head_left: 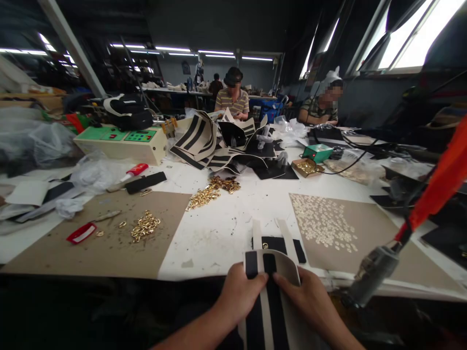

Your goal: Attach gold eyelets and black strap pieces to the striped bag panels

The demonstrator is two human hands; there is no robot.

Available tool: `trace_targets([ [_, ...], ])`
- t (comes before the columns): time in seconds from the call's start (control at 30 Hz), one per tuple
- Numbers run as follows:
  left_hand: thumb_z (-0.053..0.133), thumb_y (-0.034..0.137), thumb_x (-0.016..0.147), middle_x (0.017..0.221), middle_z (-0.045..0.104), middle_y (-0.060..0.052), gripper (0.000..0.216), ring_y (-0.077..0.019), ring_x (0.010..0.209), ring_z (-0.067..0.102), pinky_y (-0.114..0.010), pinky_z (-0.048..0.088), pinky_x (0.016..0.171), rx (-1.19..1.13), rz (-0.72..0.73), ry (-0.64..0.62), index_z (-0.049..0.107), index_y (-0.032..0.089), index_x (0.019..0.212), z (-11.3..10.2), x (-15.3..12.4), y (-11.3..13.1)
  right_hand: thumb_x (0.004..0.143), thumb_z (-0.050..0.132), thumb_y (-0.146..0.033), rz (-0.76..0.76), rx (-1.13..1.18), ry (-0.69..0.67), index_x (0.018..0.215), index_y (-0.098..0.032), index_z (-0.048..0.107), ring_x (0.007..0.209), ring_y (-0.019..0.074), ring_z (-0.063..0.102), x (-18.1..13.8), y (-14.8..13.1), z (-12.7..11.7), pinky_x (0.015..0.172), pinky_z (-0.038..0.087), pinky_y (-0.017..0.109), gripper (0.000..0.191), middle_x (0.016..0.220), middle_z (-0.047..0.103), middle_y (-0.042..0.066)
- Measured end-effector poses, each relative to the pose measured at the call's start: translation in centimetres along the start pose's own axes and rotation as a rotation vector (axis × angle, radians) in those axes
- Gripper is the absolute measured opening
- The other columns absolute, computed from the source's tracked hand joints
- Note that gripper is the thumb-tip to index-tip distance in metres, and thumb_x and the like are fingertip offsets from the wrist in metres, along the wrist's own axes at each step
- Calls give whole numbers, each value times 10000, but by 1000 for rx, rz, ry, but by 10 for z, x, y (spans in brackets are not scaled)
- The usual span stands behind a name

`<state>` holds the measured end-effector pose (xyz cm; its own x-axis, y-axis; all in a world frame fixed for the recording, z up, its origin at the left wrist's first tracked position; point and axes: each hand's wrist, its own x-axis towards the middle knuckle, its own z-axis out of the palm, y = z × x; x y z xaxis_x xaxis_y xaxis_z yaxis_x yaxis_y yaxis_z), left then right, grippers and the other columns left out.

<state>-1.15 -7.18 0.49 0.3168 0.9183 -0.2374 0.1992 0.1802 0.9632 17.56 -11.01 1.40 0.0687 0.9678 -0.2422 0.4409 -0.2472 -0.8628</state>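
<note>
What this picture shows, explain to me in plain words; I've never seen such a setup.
There's no robot here. One camera, worn on a person's head, looks forward and down, so the left hand and right hand at the bottom are the wearer's own, both bare. Together they hold a black-and-pale striped panel, its far end curled. On the white table, gold rings lie on a brown sheet at left, small pale pieces on another at right. Farther back are gold fittings and a heap of panels. Other people sit beyond.
</note>
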Motion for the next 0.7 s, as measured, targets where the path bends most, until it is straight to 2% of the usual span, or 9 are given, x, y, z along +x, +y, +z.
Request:
trace_targets([
  [0.13, 644, 264, 844, 911, 809, -50, 184, -266, 871, 745, -327, 547, 763, 192, 78, -41, 788, 186, 926, -13, 27, 16, 910, 614, -500, -12, -102, 28, 946, -196, 775, 887, 306, 758, 25, -6, -6, 740, 545, 324, 346, 922, 810, 84],
  [0.27, 666, 279, 811, 821, 789, -57, 142, -270, 804, 732, -339, 536, 731, 408, 36, -38, 776, 191, 822, -20, 48, 26, 915, 606, -489, -4, -261, 93, 963, -218, 790, 895, 317, 754, 42, -7, -7, 729, 530, 330, 331, 917, 807, 94],
  [0.43, 673, 287, 798, 805, 781, -57, 131, -264, 784, 723, -322, 533, 683, 371, 3, -107, 759, 189, 796, -22, 69, 30, 934, 593, -456, -23, -400, 142, 973, -215, 794, 918, 322, 744, 54, -10, -11, 768, 515, 340, 316, 910, 799, 108],
  [0.57, 647, 252, 813, 838, 784, -55, 143, -246, 783, 719, -302, 524, 667, 267, 0, -177, 757, 167, 846, -25, 61, 34, 935, 591, -453, -10, -329, 74, 963, -214, 784, 897, 310, 742, 48, -15, -14, 737, 513, 329, 308, 910, 798, 92],
  [0.7, 583, 178, 828, 892, 789, -21, 199, -225, 829, 718, -285, 526, 709, 196, -41, -256, 760, 179, 917, -28, 25, 30, 933, 593, -405, 26, -183, -116, 897, -234, 764, 845, 269, 742, 20, -9, -5, 720, 521, 313, 244, 895, 796, 39],
])
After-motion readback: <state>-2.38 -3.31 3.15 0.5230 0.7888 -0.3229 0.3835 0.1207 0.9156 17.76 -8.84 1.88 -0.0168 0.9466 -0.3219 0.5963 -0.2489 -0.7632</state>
